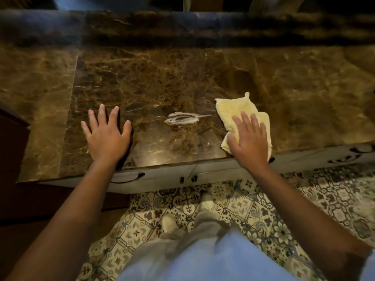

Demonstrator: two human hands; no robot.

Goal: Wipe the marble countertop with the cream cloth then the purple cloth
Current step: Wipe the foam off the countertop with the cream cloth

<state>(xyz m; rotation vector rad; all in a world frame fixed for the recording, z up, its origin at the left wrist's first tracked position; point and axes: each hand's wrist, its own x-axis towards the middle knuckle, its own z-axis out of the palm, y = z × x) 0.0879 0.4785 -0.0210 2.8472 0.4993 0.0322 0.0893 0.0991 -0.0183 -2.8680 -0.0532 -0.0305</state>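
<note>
The brown marble countertop (154, 78) fills the upper half of the view. A cream cloth (233, 110) lies flat on it near the front edge, right of centre. My right hand (248, 138) presses down on the cloth's near part with fingers spread. A whitish smear (182, 119) marks the marble just left of the cloth. My left hand (106, 134) rests flat on the bare marble, fingers apart, holding nothing. No purple cloth is in view.
A raised dark marble ledge (182, 27) runs along the back of the counter. White cabinet fronts (203, 171) sit below the front edge. Patterned floor tiles (304, 199) and my legs lie beneath.
</note>
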